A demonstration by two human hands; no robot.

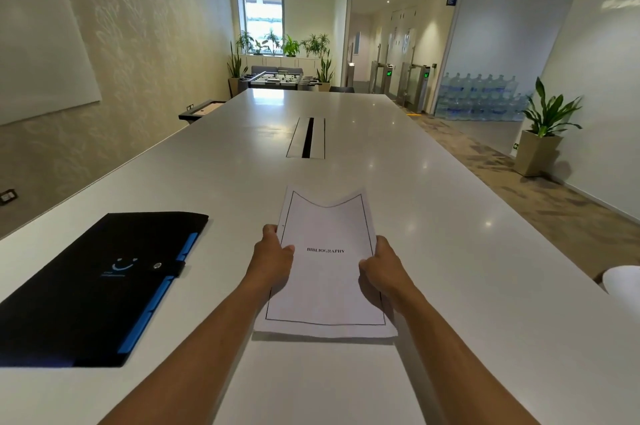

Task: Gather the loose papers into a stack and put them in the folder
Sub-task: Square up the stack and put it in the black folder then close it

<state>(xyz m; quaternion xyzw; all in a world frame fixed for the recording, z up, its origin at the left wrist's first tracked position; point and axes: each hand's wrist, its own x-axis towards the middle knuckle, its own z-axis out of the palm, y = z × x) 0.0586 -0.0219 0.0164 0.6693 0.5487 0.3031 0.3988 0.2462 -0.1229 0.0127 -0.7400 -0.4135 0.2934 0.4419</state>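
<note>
A stack of white papers (325, 289) with a black border and the word BIBLIOGRAPHY on its top sheet is held just above the white table (450, 217). My left hand (273, 255) grips its left edge, thumb on top. My right hand (381, 269) grips the right edge the same way. The far end of the stack sags in the middle. A black folder (97, 286) with blue tabs along its right side and a snap strap lies shut and flat on the table to the left of the papers.
A white curved object (623, 286) shows at the right edge of the table. A cable slot (306, 138) is set into the tabletop further ahead. A potted plant (540, 134) stands on the floor to the right.
</note>
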